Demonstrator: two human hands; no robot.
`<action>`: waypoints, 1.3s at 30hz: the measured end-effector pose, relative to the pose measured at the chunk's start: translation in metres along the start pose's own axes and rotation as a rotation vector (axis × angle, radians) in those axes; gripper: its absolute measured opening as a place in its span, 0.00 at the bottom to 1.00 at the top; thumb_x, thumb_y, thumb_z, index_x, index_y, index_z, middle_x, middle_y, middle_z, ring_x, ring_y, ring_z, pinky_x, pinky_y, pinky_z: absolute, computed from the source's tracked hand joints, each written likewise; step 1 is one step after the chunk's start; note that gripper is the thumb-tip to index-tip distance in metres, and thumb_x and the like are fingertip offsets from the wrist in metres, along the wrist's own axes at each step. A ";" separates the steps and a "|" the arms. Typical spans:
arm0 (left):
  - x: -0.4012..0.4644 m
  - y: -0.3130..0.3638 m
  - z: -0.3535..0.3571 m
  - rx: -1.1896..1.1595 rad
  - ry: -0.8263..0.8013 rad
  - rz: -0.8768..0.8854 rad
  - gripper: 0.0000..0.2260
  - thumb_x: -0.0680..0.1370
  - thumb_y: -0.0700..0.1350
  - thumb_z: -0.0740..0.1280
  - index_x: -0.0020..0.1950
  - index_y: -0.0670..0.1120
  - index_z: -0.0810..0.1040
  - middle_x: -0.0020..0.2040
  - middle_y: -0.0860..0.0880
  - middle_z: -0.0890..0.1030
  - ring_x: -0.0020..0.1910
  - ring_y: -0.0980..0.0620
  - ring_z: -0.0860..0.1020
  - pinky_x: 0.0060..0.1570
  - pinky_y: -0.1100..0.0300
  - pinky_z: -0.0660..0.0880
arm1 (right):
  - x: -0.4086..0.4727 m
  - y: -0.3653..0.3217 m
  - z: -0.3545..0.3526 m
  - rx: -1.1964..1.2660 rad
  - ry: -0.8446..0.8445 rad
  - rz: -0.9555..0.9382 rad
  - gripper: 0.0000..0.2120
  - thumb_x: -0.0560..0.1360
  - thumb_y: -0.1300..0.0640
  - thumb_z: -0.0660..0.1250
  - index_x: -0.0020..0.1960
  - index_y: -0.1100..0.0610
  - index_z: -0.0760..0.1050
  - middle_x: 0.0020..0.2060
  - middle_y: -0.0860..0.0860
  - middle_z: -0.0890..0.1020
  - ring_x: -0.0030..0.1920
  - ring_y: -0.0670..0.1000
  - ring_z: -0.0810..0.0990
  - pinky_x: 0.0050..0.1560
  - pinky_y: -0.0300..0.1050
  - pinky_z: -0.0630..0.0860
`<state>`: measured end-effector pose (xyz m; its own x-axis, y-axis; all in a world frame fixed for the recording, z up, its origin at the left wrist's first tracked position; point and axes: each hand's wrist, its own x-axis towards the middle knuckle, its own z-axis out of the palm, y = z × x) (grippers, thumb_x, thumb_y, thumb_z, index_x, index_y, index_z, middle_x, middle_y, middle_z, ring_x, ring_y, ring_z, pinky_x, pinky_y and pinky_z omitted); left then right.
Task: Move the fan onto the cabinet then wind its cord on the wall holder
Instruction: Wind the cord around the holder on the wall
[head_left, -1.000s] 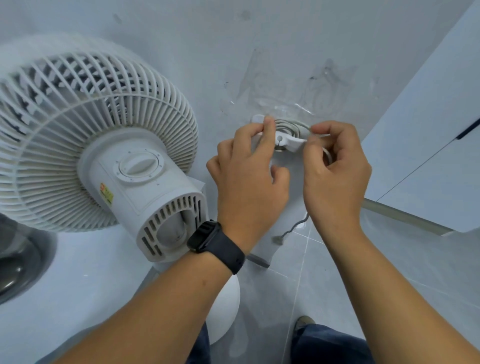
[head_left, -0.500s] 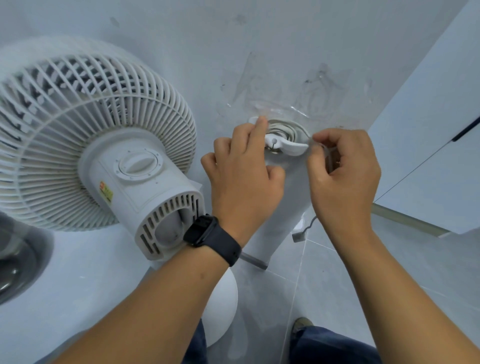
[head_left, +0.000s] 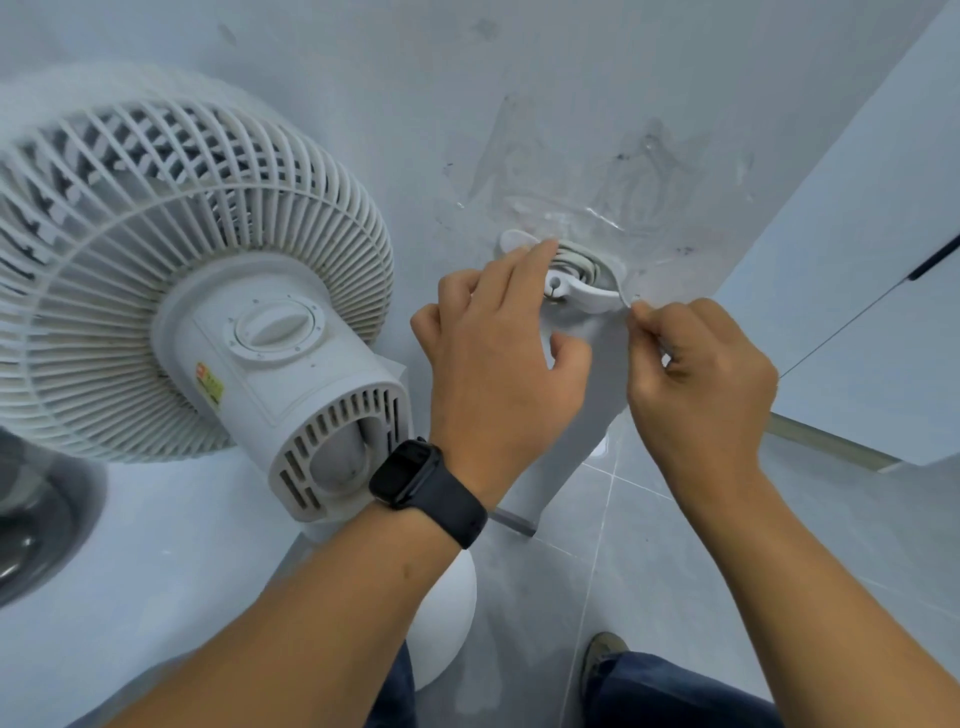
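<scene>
Pinching the end of the power cord between thumb and forefinger, the right hand is held just right of the wall holder; the other fingers are curled into the palm. Coils of the cord are seen wound around the holder's hub, up and left of that pinch. The left hand is placed on the holder's left side, its fingertips laid against the coils, the thumb spread below; nothing is clasped by it. A black smartwatch is worn on the left wrist. Well left of both hands, the white fan is stood on the cabinet top, its motor housing turned toward the camera.
</scene>
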<state>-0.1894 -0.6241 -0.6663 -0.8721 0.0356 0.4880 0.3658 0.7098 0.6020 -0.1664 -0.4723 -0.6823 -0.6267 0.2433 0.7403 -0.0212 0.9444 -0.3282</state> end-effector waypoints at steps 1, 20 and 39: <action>-0.002 0.001 0.001 0.001 -0.013 0.004 0.31 0.72 0.49 0.65 0.76 0.54 0.71 0.71 0.58 0.75 0.63 0.51 0.70 0.58 0.53 0.63 | 0.000 0.000 0.001 -0.011 -0.029 -0.020 0.10 0.80 0.60 0.68 0.39 0.56 0.78 0.32 0.51 0.73 0.30 0.57 0.70 0.27 0.44 0.62; 0.008 -0.005 -0.006 -0.303 -0.043 -0.095 0.24 0.74 0.44 0.61 0.69 0.55 0.77 0.61 0.59 0.81 0.60 0.49 0.76 0.64 0.47 0.71 | 0.002 -0.021 0.010 0.425 -0.412 0.010 0.09 0.81 0.62 0.66 0.57 0.56 0.83 0.42 0.46 0.84 0.41 0.47 0.81 0.45 0.42 0.76; 0.002 -0.015 -0.009 -0.439 -0.171 -0.466 0.15 0.81 0.52 0.67 0.36 0.48 0.74 0.27 0.55 0.71 0.31 0.52 0.70 0.37 0.51 0.71 | 0.003 -0.049 0.009 0.631 -0.326 0.422 0.15 0.77 0.64 0.62 0.53 0.53 0.86 0.41 0.42 0.87 0.37 0.48 0.82 0.43 0.43 0.80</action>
<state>-0.1937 -0.6411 -0.6682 -0.9972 -0.0690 0.0287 0.0046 0.3265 0.9452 -0.1742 -0.5194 -0.6694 -0.8726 0.3815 0.3051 -0.1057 0.4622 -0.8805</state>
